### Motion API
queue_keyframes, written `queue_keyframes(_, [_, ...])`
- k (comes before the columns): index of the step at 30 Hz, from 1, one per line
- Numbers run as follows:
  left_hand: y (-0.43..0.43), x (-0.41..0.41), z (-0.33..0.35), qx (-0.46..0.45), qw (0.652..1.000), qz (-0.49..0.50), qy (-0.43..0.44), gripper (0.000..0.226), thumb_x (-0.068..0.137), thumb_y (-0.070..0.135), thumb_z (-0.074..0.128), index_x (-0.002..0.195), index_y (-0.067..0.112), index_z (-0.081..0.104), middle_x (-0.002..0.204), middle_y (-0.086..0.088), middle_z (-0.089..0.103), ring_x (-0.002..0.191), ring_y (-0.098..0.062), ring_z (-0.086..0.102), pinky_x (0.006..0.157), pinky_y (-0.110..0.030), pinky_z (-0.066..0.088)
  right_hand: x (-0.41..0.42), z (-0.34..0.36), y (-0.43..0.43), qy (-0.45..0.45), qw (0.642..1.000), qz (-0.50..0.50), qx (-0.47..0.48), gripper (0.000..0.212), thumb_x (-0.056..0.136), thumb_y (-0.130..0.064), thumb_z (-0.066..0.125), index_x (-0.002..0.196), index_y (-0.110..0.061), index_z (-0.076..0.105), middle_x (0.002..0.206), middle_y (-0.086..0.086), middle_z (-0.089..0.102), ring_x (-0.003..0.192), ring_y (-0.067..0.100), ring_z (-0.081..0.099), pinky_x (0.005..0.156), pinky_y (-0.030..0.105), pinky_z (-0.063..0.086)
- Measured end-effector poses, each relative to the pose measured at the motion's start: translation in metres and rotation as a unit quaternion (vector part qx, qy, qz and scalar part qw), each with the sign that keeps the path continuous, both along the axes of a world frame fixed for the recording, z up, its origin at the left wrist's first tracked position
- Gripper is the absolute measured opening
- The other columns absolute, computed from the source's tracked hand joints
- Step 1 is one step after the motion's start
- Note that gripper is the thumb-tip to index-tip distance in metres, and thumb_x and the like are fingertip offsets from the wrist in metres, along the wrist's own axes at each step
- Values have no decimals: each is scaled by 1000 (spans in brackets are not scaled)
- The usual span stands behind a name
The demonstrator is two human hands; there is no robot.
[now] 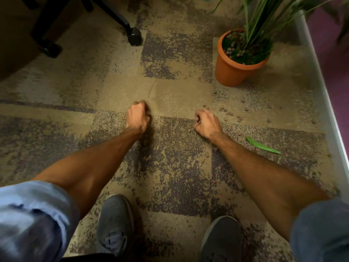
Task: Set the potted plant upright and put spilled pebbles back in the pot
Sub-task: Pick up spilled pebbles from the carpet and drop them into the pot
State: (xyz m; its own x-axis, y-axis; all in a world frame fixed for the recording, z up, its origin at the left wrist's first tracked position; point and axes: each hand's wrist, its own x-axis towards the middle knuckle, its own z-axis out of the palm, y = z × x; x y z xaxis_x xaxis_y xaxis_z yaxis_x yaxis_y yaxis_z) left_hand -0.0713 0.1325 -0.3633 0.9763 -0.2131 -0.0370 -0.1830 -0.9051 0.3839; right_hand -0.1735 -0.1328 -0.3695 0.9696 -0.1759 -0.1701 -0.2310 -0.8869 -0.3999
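An orange plastic pot (229, 71) stands upright on the carpet at the upper right, with long green leaves (258, 21) rising from it and brown pebbles on its soil. Several round brown pebbles (229, 113) lie scattered on the carpet below the pot. My right hand (206, 122) rests low on the carpet just left of them, fingers curled around pebbles. My left hand (138, 117) is a closed fist near the carpet at centre; what it holds is hidden.
A fallen green leaf (262, 147) lies right of my right forearm. An office chair's black legs and castors (135, 35) stand at the upper left. A white wall edge (321, 87) runs down the right side. My two grey shoes (115, 225) are at the bottom.
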Motion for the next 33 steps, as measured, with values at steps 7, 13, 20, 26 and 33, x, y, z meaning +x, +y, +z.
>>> queue_keyframes(7, [-85,-17,11,-77,978,-192,29,17,96,5,72,113,10,77,113,-5,69,92,-19,71,74,-22,59,-2,-6,-1,-39,996,58,-55,24,100,-5,61,122,-12,68,116,8,60,90,18,61,77,30,61])
queue_keyframes(13, [-110,-27,4,17,965,-260,35,22,91,0,74,110,10,79,109,-8,66,86,-28,72,79,-43,65,-9,-7,-3,-77,990,99,-68,37,100,-5,62,137,-10,63,120,10,62,96,22,64,79,29,59])
queue_keyframes(20, [-108,-31,-8,47,956,-288,0,20,99,4,68,118,10,70,113,-7,69,85,-23,72,78,-39,65,-2,-2,-2,-79,989,104,-64,34,100,-4,63,133,-11,66,121,10,68,95,22,69,76,27,55])
queue_keyframes(26, [-107,-16,-3,-89,984,-117,106,20,90,4,75,105,16,82,99,-3,82,89,-19,77,85,-37,66,8,6,-2,-14,993,98,-66,20,100,0,57,102,-14,71,97,6,67,79,18,60,67,27,49])
queue_keyframes(33, [-135,5,27,-406,810,266,328,24,85,-2,83,72,13,71,103,-18,81,88,-31,79,65,-41,68,27,19,-18,83,903,-240,346,10,94,5,71,89,-3,75,85,6,75,70,9,75,57,18,59])
